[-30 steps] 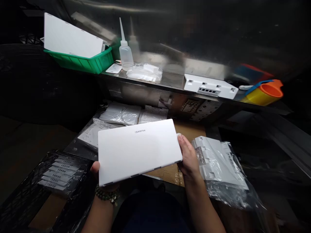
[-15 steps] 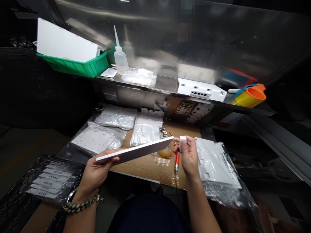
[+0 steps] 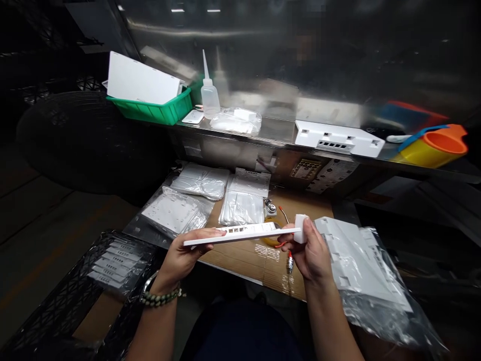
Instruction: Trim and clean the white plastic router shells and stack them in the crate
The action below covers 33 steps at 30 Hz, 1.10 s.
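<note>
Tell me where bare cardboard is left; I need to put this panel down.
Bare cardboard shows under the panel, between left hand and right hand; another patch lies behind the tape. Bagged parts crowd the left, the bagged stack the right.

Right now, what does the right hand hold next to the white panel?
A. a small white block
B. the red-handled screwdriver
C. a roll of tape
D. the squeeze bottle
A: the right hand pinches a small white block at the end of the white panel, whose other end the left hand supports; the screwdriver lies on the cardboard below and the squeeze bottle stands on the shelf.
</note>
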Motion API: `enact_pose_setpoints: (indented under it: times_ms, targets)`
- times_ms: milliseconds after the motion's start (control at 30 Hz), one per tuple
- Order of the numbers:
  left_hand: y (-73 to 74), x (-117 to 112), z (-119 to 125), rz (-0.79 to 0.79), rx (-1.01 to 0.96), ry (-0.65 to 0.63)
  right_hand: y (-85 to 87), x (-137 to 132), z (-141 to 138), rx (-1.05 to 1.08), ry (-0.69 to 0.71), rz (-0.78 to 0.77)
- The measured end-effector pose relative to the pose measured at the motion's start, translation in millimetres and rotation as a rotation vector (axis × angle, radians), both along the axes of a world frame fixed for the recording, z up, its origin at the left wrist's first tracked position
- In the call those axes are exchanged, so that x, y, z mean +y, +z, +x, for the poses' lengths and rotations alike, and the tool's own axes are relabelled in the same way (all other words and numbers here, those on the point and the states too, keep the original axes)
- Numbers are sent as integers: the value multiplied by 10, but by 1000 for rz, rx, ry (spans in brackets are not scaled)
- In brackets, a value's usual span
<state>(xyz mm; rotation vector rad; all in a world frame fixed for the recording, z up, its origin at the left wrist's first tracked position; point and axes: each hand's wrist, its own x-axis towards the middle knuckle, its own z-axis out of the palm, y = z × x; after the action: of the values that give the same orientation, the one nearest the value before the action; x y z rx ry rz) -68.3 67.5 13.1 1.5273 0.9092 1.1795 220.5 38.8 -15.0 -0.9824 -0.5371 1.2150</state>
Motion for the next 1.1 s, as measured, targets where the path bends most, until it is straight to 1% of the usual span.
enact_pose_setpoints:
  times_ms: [167,233,267,333,367,400,433,467,500,533,567,600,633,667,700,733,767,833,867,900,967,1033,1100]
  targets:
    - [8,0,4,0,-15,-41,-11,-24,-20,-13,-17,-16]
    - [-7,-1,41,-42,-92,-21,-14,-24,-46,-8,-17,15]
    - [-23,0,69,-95,-182,10,-17,-23,-61,-3,-18,37]
    - [-80,9,128,-255,-455,150,-26,-23,-89,6,-24,85]
    - [-124,19,152,-366,-601,226,-35,-28,-100,2,-27,108]
    - [-179,32,166,-497,-725,260,-48,-37,-109,-11,-29,130]
    - [-246,50,170,-639,-816,232,-67,-50,-116,-32,-25,151]
    - [-321,72,163,-777,-879,149,-94,-64,-118,-61,-12,168]
    - [-402,97,147,-896,-921,28,-131,-75,-116,-91,11,178]
    - [-482,123,125,-991,-946,-110,-181,-77,-106,-119,41,179]
    - [-554,150,101,-1049,-971,-211,-245,-63,-88,-147,75,165]
    - [-612,177,76,-1077,-1001,-259,-325,-26,-59,-193,107,134]
    - [-650,202,52,-1090,-1035,-254,-419,40,-18,-286,128,83]
    - [-668,225,31,-1095,-1067,-208,-527,137,33,-419,131,16]
    - [-664,246,12,-1095,-1094,-133,-644,264,93,-572,115,-58]
    - [-644,264,-6,-1087,-1111,-36,-766,415,157,-741,84,-135]
    - [-612,280,-22,-1070,-1115,67,-887,581,223,-861,43,-196]
    - [-540,300,-57,-1017,-1092,240,-1110,915,339,-1002,-22,-279]
    - [-511,305,-78,-986,-1079,289,-1204,1062,383,-1040,-40,-302]
    - [-489,307,-101,-956,-1076,302,-1285,1185,413,-1086,-48,-319]
    - [-471,304,-149,-899,-1099,257,-1402,1350,436,-1175,-49,-334]
    - [-463,296,-187,-861,-1133,177,-1467,1415,425,-1252,-48,-327]
    - [-437,286,-199,-851,-1150,130,-1487,1419,406,-1316,-54,-302]
